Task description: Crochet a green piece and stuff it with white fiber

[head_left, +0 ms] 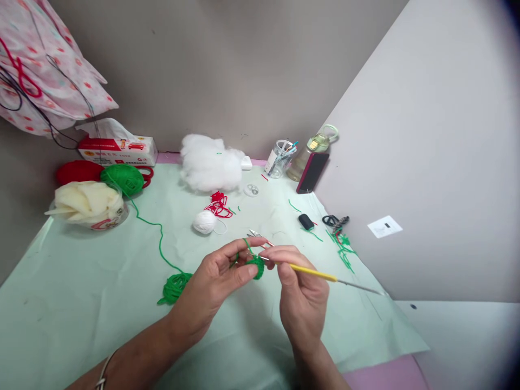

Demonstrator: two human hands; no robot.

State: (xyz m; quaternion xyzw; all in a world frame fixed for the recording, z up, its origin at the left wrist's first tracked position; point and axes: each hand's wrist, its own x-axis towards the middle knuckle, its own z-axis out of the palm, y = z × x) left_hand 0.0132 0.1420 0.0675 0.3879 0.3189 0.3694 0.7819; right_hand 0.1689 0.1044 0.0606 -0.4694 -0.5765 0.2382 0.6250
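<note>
Pinched in my left hand (217, 281) is a small green crochet piece (257, 267), with green yarn running over the raised index finger. My right hand (303, 295) grips a crochet hook (312, 272) by its yellow handle; the hook's bare metal rear end points to the right. The hook's tip meets the top of the crochet piece, and fingers partly hide the stitches there. Beside my left wrist lies a loose bundle of green yarn (175, 287). From it a strand trails back to a green yarn ball (124, 179) at the far left.
Behind my hands lie scissors (255, 234), a white yarn ball (204, 222) and tangled red yarn (219, 205). White stuffing (211, 162), a glass jar (279, 160), a bottle (303, 160) and a phone (312, 173) stand along the back. Green yarn scraps (344, 249) lie right; a tub (89, 208) sits left.
</note>
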